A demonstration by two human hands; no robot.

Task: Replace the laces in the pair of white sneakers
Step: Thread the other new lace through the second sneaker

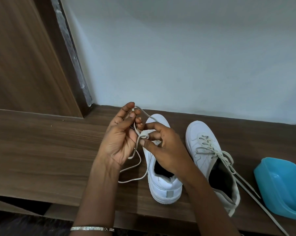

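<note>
Your left hand (120, 138) pinches a loose white lace (144, 135) while your right hand (162, 147) pinches what seems its folded loop, above a white sneaker (166, 184) on the counter (41, 150).

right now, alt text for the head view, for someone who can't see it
The left hand and right hand hold a loose, partly coiled lace above a white sneaker on a wooden shelf. A second sneaker, loosely laced, stands to its right, next to a blue tub.
</note>
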